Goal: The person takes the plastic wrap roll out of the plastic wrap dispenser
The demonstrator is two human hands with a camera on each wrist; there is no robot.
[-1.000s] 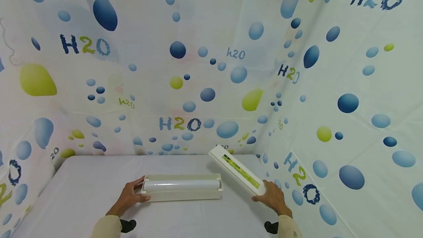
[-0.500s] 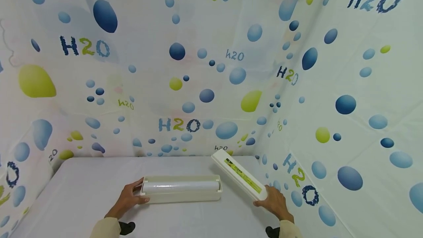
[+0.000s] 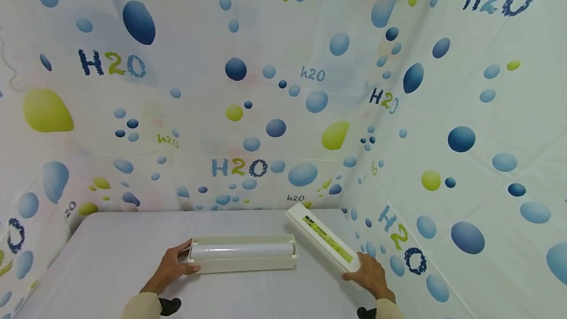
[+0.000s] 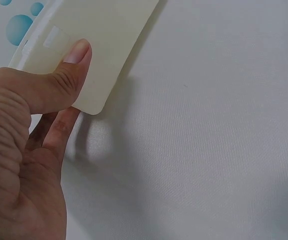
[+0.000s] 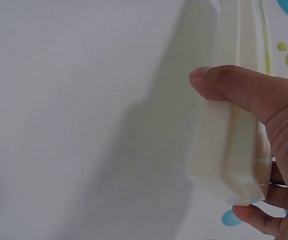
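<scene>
We see printed sheeting around the back and both sides, white with blue and lime drops, some creases and a soft shadow or two. Before it spreads a table under a plain white cloth. On the cloth, a little left of centre, lies a long cream box, and we can see into it from above. To its right is a cream lid, held at a slant; its far end overlaps the table's back edge and some of the sheeting. Whether it touches the cloth we cannot tell. A glossy, pale roll fills most of the box's length. Our left hand grips the box's left end, thumb on the near wall, fingers behind, spread only by the box's width. Our right hand grips the lid's near end, thumb curled over one side, fingers round the other. A narrow lime label runs along the lid, its print too small to read. On the sheeting we read "H2O" and "h2o".
</scene>
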